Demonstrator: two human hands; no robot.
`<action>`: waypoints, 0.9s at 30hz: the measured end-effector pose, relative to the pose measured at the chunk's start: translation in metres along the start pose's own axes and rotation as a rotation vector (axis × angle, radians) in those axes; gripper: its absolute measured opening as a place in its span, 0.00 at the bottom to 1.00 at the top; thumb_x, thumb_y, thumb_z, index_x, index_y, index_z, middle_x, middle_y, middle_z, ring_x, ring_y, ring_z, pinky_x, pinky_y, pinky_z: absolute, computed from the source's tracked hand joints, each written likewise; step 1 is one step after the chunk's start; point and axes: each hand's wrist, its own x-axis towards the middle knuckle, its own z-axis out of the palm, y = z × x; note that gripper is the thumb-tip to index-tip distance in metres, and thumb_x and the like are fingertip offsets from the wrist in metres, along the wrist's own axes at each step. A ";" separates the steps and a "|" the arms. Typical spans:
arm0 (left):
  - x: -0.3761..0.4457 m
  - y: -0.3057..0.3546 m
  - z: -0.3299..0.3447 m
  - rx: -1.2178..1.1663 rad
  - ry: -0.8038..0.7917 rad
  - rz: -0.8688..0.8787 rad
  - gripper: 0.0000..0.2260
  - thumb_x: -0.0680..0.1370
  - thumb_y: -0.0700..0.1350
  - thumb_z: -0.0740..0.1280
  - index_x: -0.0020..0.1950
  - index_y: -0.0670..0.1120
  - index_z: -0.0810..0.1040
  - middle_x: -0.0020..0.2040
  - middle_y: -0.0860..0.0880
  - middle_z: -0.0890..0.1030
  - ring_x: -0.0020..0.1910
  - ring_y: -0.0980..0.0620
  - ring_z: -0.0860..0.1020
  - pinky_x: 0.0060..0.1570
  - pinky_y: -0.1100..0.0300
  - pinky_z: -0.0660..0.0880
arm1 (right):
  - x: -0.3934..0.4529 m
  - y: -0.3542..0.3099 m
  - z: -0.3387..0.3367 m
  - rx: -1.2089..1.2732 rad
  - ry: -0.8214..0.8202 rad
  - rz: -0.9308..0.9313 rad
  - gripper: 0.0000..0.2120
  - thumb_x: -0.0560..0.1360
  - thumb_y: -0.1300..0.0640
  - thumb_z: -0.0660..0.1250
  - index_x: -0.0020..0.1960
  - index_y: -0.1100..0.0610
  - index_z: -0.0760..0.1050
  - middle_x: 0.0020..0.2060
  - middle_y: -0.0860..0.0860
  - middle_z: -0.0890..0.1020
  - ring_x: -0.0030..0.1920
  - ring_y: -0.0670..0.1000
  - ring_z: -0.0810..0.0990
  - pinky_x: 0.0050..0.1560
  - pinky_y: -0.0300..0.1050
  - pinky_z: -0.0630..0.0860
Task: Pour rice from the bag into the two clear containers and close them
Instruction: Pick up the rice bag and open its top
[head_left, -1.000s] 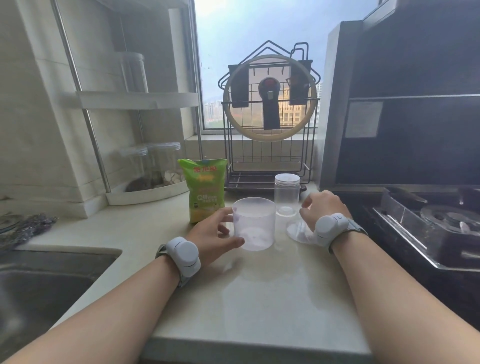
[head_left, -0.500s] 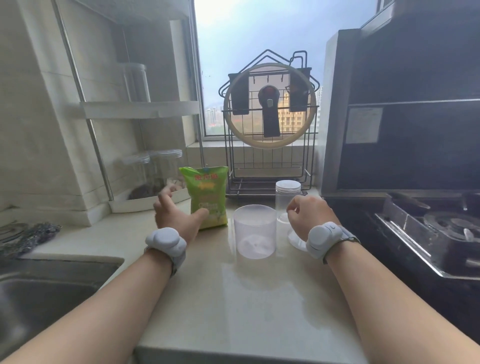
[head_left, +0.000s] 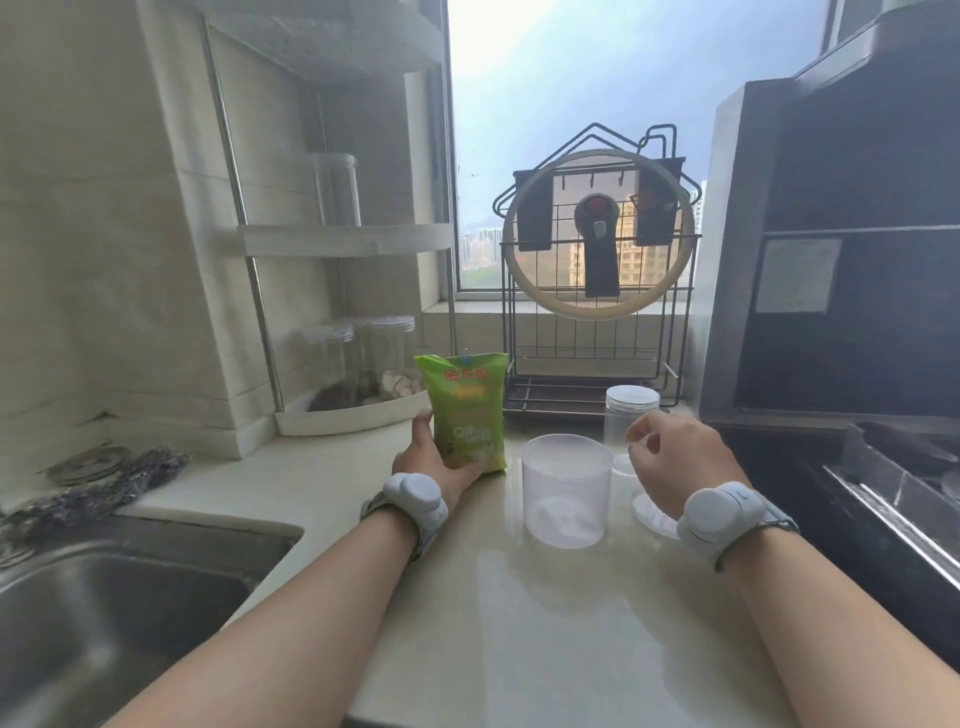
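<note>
Rice bag (head_left: 467, 413), green, stands upright on countertop (head_left: 545, 623), clasped low by left hand (head_left: 434, 467). Open clear container (head_left: 566, 488) just beside; lidded jar (head_left: 631, 421) behind. Right hand (head_left: 675, 462) loosely curled, holding nothing.

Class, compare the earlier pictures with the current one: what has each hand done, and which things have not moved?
The left hand left the wide open container, moved left to the green rice bag and now grips its lower side. The right hand lifted slightly, loosely curled, holding nothing. The bag, both containers, including the lidded jar, and the loose lid stayed on the counter.
</note>
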 end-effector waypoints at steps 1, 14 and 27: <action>-0.001 0.001 0.001 0.010 0.012 0.004 0.51 0.64 0.68 0.74 0.79 0.55 0.51 0.66 0.47 0.79 0.64 0.42 0.79 0.65 0.47 0.74 | -0.001 0.001 0.000 0.000 0.002 0.004 0.09 0.78 0.55 0.62 0.54 0.49 0.80 0.51 0.51 0.80 0.51 0.54 0.79 0.51 0.48 0.76; -0.005 -0.020 -0.023 -0.149 -0.160 0.105 0.32 0.60 0.60 0.82 0.61 0.59 0.78 0.54 0.57 0.86 0.53 0.53 0.85 0.54 0.50 0.83 | 0.003 -0.031 -0.016 0.047 0.181 -0.228 0.07 0.79 0.55 0.65 0.53 0.49 0.81 0.47 0.47 0.80 0.49 0.52 0.79 0.50 0.49 0.78; -0.005 -0.025 -0.039 -0.173 -0.324 0.249 0.27 0.69 0.37 0.80 0.60 0.60 0.76 0.50 0.56 0.86 0.45 0.63 0.84 0.42 0.69 0.78 | 0.033 -0.155 -0.004 -0.006 -0.191 -0.532 0.19 0.83 0.49 0.62 0.73 0.47 0.71 0.68 0.48 0.76 0.67 0.52 0.73 0.67 0.51 0.73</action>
